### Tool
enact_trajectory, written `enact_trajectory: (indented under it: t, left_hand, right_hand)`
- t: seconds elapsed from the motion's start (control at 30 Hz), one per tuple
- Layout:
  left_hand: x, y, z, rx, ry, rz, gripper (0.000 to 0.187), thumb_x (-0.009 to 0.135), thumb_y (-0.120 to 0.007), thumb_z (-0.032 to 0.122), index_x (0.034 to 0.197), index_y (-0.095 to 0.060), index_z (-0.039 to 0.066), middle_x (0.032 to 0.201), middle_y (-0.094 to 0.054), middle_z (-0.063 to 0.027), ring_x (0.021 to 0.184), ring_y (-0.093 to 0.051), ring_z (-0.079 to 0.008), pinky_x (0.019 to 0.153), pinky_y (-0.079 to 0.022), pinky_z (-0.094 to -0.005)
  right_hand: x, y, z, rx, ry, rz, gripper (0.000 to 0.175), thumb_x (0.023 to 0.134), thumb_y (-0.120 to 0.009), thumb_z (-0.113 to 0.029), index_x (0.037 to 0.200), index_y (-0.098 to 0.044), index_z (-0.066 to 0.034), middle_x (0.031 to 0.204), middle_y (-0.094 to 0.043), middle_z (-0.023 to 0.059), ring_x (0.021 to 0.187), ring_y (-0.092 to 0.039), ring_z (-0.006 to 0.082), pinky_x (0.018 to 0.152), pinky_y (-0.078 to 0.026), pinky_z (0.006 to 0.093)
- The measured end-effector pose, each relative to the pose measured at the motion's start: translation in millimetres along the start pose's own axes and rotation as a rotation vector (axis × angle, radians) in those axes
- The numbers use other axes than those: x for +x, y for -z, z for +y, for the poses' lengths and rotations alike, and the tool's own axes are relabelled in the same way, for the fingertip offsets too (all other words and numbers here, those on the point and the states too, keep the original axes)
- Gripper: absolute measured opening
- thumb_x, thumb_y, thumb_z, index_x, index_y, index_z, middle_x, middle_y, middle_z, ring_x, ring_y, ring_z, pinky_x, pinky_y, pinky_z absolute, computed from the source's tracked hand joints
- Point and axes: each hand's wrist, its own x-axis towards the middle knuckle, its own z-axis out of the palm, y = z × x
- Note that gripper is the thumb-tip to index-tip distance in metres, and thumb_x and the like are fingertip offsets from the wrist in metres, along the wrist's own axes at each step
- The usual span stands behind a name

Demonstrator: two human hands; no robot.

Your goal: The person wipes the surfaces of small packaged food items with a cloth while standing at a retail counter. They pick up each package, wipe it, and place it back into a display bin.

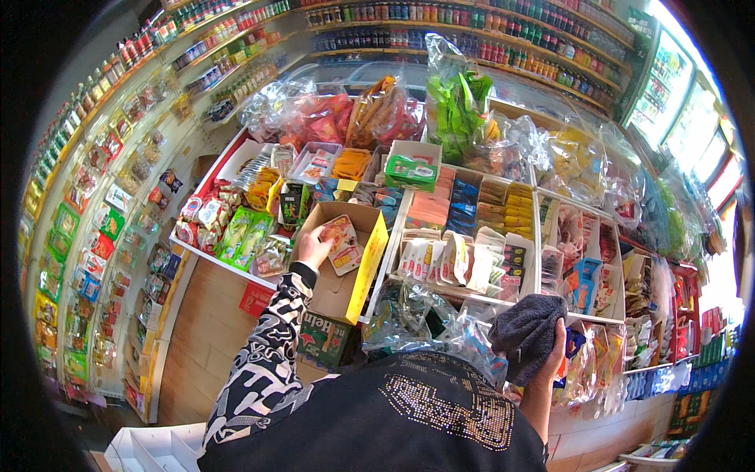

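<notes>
My left hand [312, 246] reaches over the left edge of a shallow cardboard box [358, 297] with a yellow outer side. Its fingers touch a flat, printed snack packet [344, 248] inside the box; whether they grip it cannot be told. A dark grey cloth [525, 336] is bunched up in my right hand [553, 353], held low at the right, in front of the display. Left of the box lie green snack packets [243, 237] and red-and-white wrapped packets [206, 215]. To its right, white-and-red packets [420, 253] stand in a white tray.
A green carton [324, 342] sits under the box. Clear plastic bags [413, 321] hang along the display's front edge. More bagged snacks [457, 112] stand at the back. Packed shelves [106, 224] line the left, and bottle shelves [401, 38] run behind. A divided white tray [154, 451] lies at lower left.
</notes>
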Motion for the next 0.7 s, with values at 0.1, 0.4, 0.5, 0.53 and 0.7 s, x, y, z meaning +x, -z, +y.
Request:
enact_trajectory:
  t: [0.1,0.4,0.5,0.53,0.7]
  left_hand:
    - [-3.9,-27.6,-32.2,0.042,0.218,-0.029,0.079,0.073,-0.074,0.037,0.140,-0.039,0.013,0.117,-0.062,-0.0213,0.106,-0.060,-0.0379,0.093,-0.045,-0.0435]
    - [-3.6,-57.6,-16.7,-0.484,0.253,0.306,0.083,0.063,-0.067,-0.003,0.140,-0.038,0.012,0.112,-0.064,-0.0158,0.104,-0.062,-0.0310,0.091,-0.047,-0.0389]
    - [-1.9,-32.9,-3.3,-1.308,0.261,0.000,0.049,0.065,-0.058,-0.002,0.114,-0.058,0.001,0.100,-0.066,-0.0143,0.083,-0.066,-0.0239,0.075,-0.055,-0.0353]
    - [-3.6,-20.5,3.3,-1.337,0.384,-0.051,0.046,0.068,-0.054,0.001,0.115,-0.058,0.000,0.100,-0.066,-0.0157,0.081,-0.067,-0.0262,0.072,-0.056,-0.0365]
    - [-29.2,38.3,81.4,-1.642,0.180,-0.258,0.055,0.072,-0.046,0.012,0.124,-0.046,-0.006,0.110,-0.062,-0.0218,0.093,-0.065,-0.0355,0.086,-0.053,-0.0471]
  right_hand:
    - [-0.8,-11.6,1.1,-0.022,-0.007,-0.055,0.048,0.094,-0.046,-0.043,0.121,-0.055,-0.0032,0.110,-0.063,0.0121,0.100,-0.061,0.0253,0.093,-0.047,0.0390]
    - [-8.0,-26.6,2.0,-0.173,0.017,-0.009,0.050,0.094,-0.046,-0.044,0.120,-0.054,-0.0021,0.109,-0.063,0.0127,0.101,-0.060,0.0255,0.094,-0.046,0.0389]
    - [-12.9,-35.5,-2.3,-0.175,0.047,0.003,0.044,0.095,-0.046,-0.036,0.115,-0.057,0.0013,0.105,-0.064,0.0130,0.094,-0.063,0.0241,0.088,-0.049,0.0365]
    - [-14.5,-41.8,-4.6,-0.171,0.059,0.011,0.042,0.095,-0.046,-0.033,0.113,-0.058,0.0029,0.102,-0.065,0.0130,0.091,-0.064,0.0233,0.085,-0.051,0.0353]
    - [-21.9,-99.0,-16.2,-0.335,0.172,-0.104,0.035,0.094,-0.051,-0.025,0.113,-0.059,0.0035,0.102,-0.065,0.0126,0.089,-0.064,0.0197,0.082,-0.051,0.0320]
